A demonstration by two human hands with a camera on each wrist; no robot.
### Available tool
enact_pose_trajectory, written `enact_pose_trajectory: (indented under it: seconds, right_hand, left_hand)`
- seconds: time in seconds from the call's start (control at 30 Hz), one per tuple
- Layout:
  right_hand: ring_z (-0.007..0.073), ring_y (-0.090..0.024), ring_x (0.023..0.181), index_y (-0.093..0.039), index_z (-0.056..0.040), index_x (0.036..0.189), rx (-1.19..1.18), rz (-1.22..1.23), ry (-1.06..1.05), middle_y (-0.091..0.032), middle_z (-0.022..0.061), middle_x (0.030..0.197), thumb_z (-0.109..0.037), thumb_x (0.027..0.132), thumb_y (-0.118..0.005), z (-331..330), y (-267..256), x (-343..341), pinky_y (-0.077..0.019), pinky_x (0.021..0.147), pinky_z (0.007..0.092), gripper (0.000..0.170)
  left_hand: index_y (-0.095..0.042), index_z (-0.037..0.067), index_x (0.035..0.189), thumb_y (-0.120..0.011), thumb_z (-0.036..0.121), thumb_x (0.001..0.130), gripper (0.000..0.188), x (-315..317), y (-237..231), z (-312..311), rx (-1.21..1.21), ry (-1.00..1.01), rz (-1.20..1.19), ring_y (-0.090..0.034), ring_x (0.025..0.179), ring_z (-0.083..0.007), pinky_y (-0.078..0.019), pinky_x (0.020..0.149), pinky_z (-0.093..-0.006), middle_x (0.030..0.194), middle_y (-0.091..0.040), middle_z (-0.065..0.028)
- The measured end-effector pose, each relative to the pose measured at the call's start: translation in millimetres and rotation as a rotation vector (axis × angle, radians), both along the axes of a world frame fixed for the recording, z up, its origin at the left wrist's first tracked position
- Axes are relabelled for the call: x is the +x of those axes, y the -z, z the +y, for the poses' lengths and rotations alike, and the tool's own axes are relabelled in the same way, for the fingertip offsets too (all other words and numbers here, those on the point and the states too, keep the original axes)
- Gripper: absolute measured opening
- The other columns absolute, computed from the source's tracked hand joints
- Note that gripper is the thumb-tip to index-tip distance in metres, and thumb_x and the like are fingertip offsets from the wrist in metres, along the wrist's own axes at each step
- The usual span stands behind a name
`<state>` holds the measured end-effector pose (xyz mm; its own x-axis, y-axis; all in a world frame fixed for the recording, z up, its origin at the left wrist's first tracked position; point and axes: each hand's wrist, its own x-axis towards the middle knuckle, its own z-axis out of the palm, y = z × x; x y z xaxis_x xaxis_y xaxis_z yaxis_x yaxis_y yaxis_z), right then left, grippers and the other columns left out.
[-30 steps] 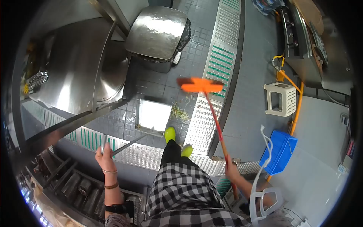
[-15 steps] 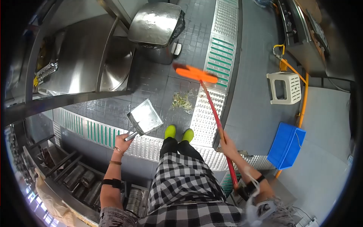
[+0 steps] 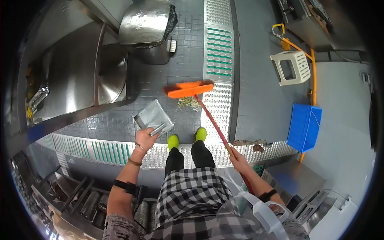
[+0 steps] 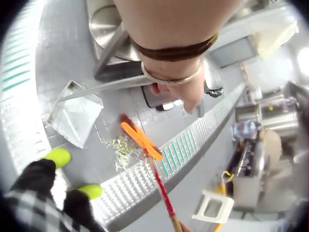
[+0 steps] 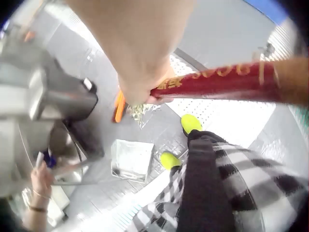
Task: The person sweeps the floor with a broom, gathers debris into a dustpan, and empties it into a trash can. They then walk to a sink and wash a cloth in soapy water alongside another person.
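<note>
My left hand (image 3: 147, 139) grips the long metal handle of a dustpan (image 4: 76, 118). The square metal pan (image 3: 151, 111) lies on the dark floor tiles in front of my green boots, left of a small heap of pale green vegetable scraps (image 3: 187, 104). In my right hand (image 3: 240, 161) I hold a broom by its red and tan stick (image 3: 214, 122). The orange broom head (image 3: 190, 91) is at the far side of the scraps and overlaps them in the head view. My right fingers are partly hidden behind the wrist in the right wrist view.
A lidded bin (image 3: 144, 24) with a black bag stands ahead on the left, beside a steel counter (image 3: 68, 76). A perforated metal drain cover (image 3: 218, 52) runs forward. To the right are a beige stool (image 3: 292, 68), a blue crate (image 3: 305, 126) and a yellow pipe (image 3: 314, 80).
My left hand has moved right and forward, with the dustpan handle now upright. The broom head has swung left and toward me, to the scraps. My feet have moved slightly apart.
</note>
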<state>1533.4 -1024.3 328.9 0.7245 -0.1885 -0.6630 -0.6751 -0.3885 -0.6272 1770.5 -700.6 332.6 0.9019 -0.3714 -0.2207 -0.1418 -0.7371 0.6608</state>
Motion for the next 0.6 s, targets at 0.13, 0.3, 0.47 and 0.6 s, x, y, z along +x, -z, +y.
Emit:
enact_pose_trajectory:
  seconds: [0.13,0.3,0.47,0.6]
  right_hand:
    - [0.0197,-0.052,0.064,-0.03,-0.0064,0.121,0.029,0.094,0.305,-0.054,0.0142,0.075,-0.019,0.079,-0.042,14,9,-16,-0.0411,0.059,0.0302,0.046]
    - [0.0078,-0.035,0.037,-0.024,-0.0146,0.125,0.335,0.119,0.675,-0.038,0.0001,0.054,-0.017,0.081,-0.042,46,35,31,-0.0332,0.033,0.0226,0.048]
    - [0.0077,-0.034,0.036,-0.024,-0.0147,0.125,0.542,0.246,0.679,-0.037,0.0006,0.052,-0.018,0.082,-0.042,55,-39,1,-0.0304,0.032,0.0219,0.047]
    - [0.0073,-0.034,0.036,-0.023,-0.0141,0.126,0.609,0.202,0.793,-0.036,0.0001,0.051,-0.018,0.082,-0.042,60,-55,-17,-0.0295,0.032,0.0212,0.048]
  left_hand:
    - [-0.05,0.005,0.052,-0.063,0.023,0.063,0.025,18,9,-19,-0.035,0.138,-0.079,-0.05,0.049,-0.0304,-0.0385,0.042,-0.0344,0.052,-0.049,-0.0141]
    - [-0.048,0.005,0.052,-0.061,0.018,0.062,0.021,40,20,-37,-0.069,0.281,-0.064,-0.049,0.049,-0.0309,-0.0387,0.043,-0.0338,0.051,-0.048,-0.0144]
    - [-0.047,0.003,0.053,-0.061,0.016,0.062,0.021,50,27,-62,-0.096,0.301,-0.019,-0.049,0.051,-0.0324,-0.0386,0.044,-0.0333,0.053,-0.047,-0.0164]
    - [-0.047,0.002,0.055,-0.06,0.014,0.063,0.02,55,21,-68,-0.094,0.316,0.036,-0.048,0.048,-0.0303,-0.0381,0.044,-0.0314,0.053,-0.047,-0.017]
